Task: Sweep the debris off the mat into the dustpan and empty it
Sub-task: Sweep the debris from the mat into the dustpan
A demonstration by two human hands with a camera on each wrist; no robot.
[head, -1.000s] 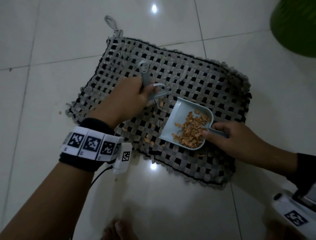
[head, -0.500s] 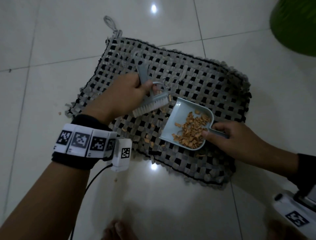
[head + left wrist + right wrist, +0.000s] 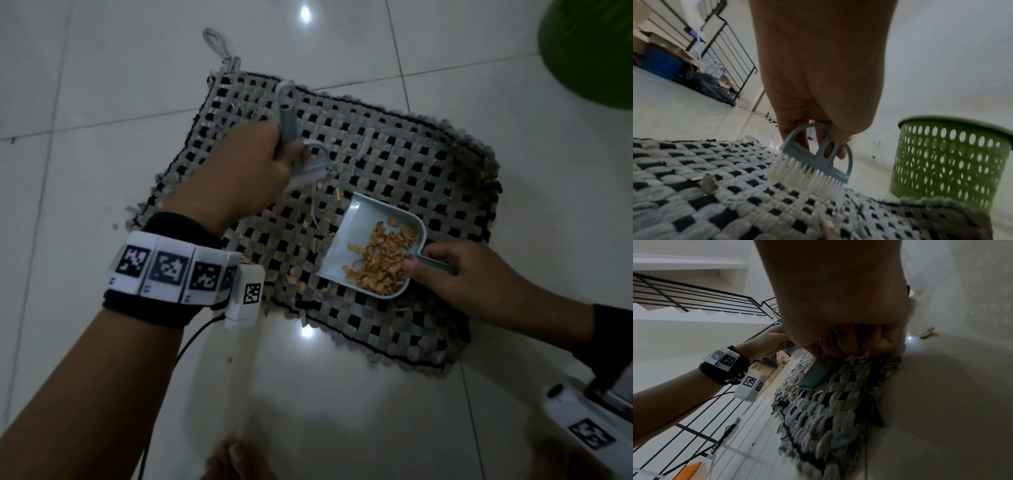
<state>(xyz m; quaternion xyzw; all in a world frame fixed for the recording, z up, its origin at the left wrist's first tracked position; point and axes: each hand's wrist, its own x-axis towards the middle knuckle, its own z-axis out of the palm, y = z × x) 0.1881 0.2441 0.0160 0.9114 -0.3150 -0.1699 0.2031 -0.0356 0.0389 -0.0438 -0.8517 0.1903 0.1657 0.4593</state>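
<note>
pale tiled floor [image 3: 102, 85], woven mat [image 3: 394, 164] on it, green basket [image 3: 947, 162] beside

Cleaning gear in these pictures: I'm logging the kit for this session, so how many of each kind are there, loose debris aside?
Brush, in the left hand: 1
Dustpan, in the right hand: 1
Woven mat: 1
Green perforated bin: 1
Total: 4
</note>
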